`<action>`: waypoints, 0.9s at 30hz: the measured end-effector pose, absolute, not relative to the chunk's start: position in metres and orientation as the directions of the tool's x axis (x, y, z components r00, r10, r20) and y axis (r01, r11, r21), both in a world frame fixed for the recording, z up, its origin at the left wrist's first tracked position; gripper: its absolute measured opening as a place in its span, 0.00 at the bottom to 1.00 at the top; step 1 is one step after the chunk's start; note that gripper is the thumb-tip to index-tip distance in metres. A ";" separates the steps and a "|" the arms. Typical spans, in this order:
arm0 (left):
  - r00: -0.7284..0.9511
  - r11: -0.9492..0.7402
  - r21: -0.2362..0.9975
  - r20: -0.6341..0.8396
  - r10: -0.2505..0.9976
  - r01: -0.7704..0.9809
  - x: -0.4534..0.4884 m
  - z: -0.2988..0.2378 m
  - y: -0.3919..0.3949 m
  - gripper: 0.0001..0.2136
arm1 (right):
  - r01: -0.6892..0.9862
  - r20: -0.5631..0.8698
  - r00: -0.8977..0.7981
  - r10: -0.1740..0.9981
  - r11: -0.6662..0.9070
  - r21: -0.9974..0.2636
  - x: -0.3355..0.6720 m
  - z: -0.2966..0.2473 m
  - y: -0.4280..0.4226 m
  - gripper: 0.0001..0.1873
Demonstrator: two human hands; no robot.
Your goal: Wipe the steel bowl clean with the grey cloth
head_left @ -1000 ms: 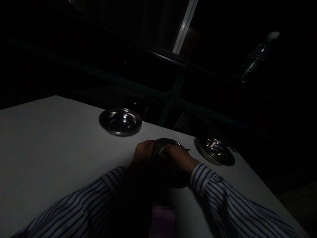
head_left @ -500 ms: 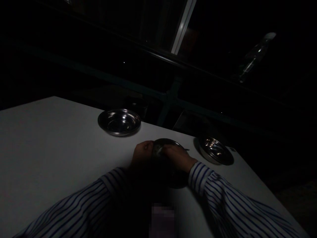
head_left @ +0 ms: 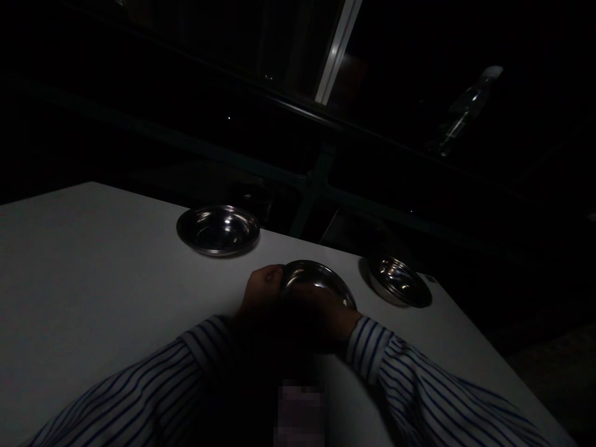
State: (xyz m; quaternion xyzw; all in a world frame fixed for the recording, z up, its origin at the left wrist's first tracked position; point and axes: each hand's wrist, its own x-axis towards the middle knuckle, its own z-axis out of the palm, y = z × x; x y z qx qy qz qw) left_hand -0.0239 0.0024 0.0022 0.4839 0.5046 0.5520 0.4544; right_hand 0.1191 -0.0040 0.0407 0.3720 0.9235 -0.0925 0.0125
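A shiny metal bowl (head_left: 319, 271) is on the white table in front of me, its near side lost in deep shadow. My left hand (head_left: 261, 290) is closed on the bowl's left rim, the thumb uppermost. Reaching over the right rim, my right hand (head_left: 338, 315) is down in the bowl. Its fingers disappear in the dark, so I cannot tell whether they hold anything. Beyond my left hand stands a wide metal dish (head_left: 218, 231). To the right of the bowl, a second metal bowl (head_left: 399, 282) sits near the table's far edge.
The white table (head_left: 116, 261) ends just behind the dishes. Dark metal bars (head_left: 319, 171) run past its far edge. A clear plastic bottle (head_left: 465, 112) stands tilted in view at upper right. Most of the background is too dark to make out.
My right hand has moved lower into the bowl, uncovering more of its shiny far inside. A pale patch seen by its fingers no longer shows. The left hand keeps its hold.
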 end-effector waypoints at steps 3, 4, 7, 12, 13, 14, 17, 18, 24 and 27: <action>-0.128 -0.062 0.998 0.060 0.990 -0.016 -0.025 0.002 0.003 0.12 | 0.745 -0.090 -0.667 0.740 0.662 -0.078 0.119 0.041 0.009 0.15; -0.129 -0.058 0.998 0.055 0.990 -0.015 -0.025 0.002 0.003 0.12 | 0.769 -0.076 -0.640 0.765 0.637 -0.060 0.121 0.042 0.012 0.14; -0.122 -0.058 0.998 0.056 0.991 -0.012 -0.023 0.002 0.003 0.12 | 0.834 -0.042 -0.552 0.833 0.552 -0.009 0.129 0.041 0.018 0.14; -0.143 -0.069 0.998 0.068 0.987 -0.004 -0.021 0.003 0.003 0.12 | 0.848 -0.013 -0.529 0.849 0.527 -0.055 0.123 0.038 0.016 0.13; -0.153 -0.072 0.997 0.070 0.986 -0.002 -0.021 0.004 0.003 0.12 | 0.835 -0.011 -0.547 0.837 0.545 -0.080 0.119 0.037 0.014 0.13; -0.165 -0.074 0.997 0.073 0.983 0.003 -0.022 0.004 0.003 0.11 | 0.816 -0.011 -0.572 0.820 0.568 -0.108 0.114 0.038 0.012 0.13; -0.206 -0.080 0.996 0.084 0.975 0.025 -0.024 0.003 0.003 0.12 | 0.745 -0.036 -0.657 0.753 0.640 -0.190 0.106 0.043 0.001 0.12; -0.216 -0.080 0.996 0.086 0.973 0.033 -0.024 0.002 0.003 0.12 | 0.714 -0.052 -0.689 0.723 0.665 -0.221 0.107 0.045 -0.004 0.11; -0.194 -0.056 0.998 0.057 0.979 0.013 -0.023 -0.001 0.002 0.13 | 0.517 -0.162 -0.856 0.491 0.804 -0.293 0.125 0.054 -0.023 0.16; -0.203 -0.051 0.999 0.048 0.978 -0.007 -0.023 0.000 0.003 0.13 | 0.555 -0.142 -0.832 0.537 0.806 -0.204 0.119 0.052 -0.020 0.15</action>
